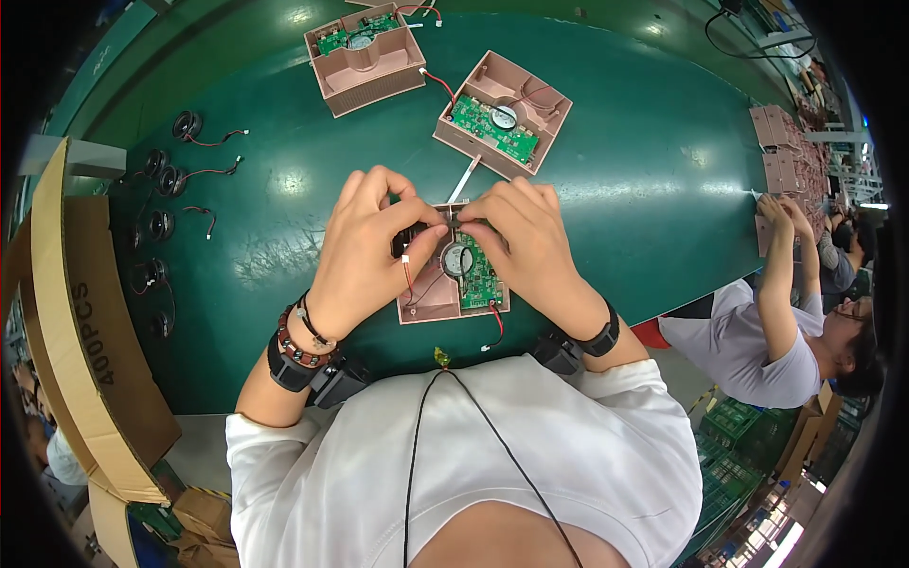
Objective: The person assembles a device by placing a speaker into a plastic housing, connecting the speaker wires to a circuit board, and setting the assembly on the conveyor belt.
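Observation:
In front of me lies an open pinkish-brown plastic housing (435, 307) with a green circuit board (481, 282) along its right side and a round silver part (457, 259) near its middle. My left hand (371, 248) and my right hand (532, 239) meet over its far wall, both closed in a pinch. A small dark piece (453, 220) shows between their fingertips; its kind is unclear. A dark round speaker, partly hidden by my left hand, sits in the housing's left part. A red-and-black cable (497, 325) with a white plug hangs over the near edge.
Two similar housings with boards, one at the far middle (504, 112) and one farther back (369, 78), stand on the green table (653, 227). Several black speakers (162, 224) with wires lie at the left, beside a cardboard box (121, 350). Another person (757, 341) works at the right.

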Motion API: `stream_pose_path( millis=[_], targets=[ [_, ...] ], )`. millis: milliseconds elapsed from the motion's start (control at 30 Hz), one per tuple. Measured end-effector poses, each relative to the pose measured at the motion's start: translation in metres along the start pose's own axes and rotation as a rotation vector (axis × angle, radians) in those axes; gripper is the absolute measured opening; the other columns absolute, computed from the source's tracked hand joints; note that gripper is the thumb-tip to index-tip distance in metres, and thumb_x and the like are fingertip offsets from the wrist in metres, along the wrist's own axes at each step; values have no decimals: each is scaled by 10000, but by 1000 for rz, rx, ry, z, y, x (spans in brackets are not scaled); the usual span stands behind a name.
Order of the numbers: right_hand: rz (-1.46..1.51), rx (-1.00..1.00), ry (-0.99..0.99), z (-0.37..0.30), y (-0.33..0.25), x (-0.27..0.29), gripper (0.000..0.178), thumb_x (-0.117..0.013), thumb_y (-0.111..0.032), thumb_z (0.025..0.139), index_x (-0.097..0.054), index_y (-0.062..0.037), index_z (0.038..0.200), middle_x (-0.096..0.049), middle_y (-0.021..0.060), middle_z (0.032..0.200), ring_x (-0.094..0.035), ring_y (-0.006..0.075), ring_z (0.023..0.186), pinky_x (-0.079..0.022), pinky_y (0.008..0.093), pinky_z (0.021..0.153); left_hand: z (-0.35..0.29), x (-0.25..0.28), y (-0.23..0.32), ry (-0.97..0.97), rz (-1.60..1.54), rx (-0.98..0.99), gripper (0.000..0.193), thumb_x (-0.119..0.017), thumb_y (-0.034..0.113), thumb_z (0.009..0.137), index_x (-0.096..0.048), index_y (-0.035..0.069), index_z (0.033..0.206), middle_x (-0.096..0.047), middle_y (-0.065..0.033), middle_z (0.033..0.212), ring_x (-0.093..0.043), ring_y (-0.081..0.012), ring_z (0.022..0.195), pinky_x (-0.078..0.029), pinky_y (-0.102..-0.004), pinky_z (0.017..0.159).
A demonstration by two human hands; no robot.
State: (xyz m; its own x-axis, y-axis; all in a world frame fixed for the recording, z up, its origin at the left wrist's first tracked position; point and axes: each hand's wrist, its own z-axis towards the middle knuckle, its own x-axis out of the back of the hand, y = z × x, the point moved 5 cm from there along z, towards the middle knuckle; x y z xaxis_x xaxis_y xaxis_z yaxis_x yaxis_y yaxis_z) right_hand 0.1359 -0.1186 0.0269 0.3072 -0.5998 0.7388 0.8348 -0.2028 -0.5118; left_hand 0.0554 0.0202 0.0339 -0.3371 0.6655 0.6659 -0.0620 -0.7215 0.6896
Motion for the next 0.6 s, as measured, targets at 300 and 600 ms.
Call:
stream_pose_path(
  millis=[300,600],
  targets=[
    [-108,92,-37,0,0,-4,127,-680,-73,748,-627,-106,859,-530,4,818,-510,207,778,-354,344,751,7,-5,-8,-57,10,23,106,-737,131,731,-679,87,808,-531,-65,897,-492,-263,836,-439,-363,731],
    [48,445,-269,-26,-34,0,213,-696,-216,709,-590,-133,873,-512,13,840,-509,205,798,-390,350,738,31,23,7,-131,69,16,115,-703,141,782,-652,77,864,-546,-76,883,-559,-261,796,-467,-369,706]
  ],
)
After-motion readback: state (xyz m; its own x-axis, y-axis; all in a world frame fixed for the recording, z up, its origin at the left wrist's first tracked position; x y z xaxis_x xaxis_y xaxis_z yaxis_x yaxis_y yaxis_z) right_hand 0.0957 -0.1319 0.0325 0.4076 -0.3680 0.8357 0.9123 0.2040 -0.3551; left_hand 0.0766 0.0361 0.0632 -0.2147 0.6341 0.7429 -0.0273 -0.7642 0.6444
